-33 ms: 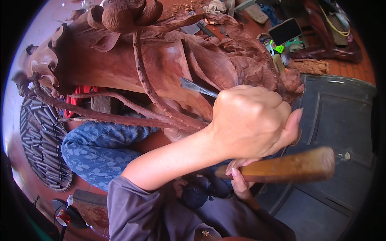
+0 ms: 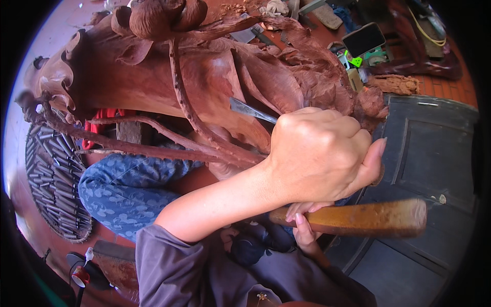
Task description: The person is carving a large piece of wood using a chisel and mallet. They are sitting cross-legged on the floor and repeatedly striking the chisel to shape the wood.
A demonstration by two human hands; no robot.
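Mallet [image 2: 363, 219], far end dipped slightly from an instant earlier, sits in the right hand's [image 2: 305, 234] curled fingers; the left hand [image 2: 321, 153], fisted round a chisel [image 2: 253, 111], stays over the carving [image 2: 138, 84] ahead, suggesting mid-stroke work. A stem [image 2: 179, 92] edges the chisel's left; swing room appears to lie rightward, above the dark panel [image 2: 434, 153].

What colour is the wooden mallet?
The wooden mallet is golden brown, paler at its right end; it shows in the head view.
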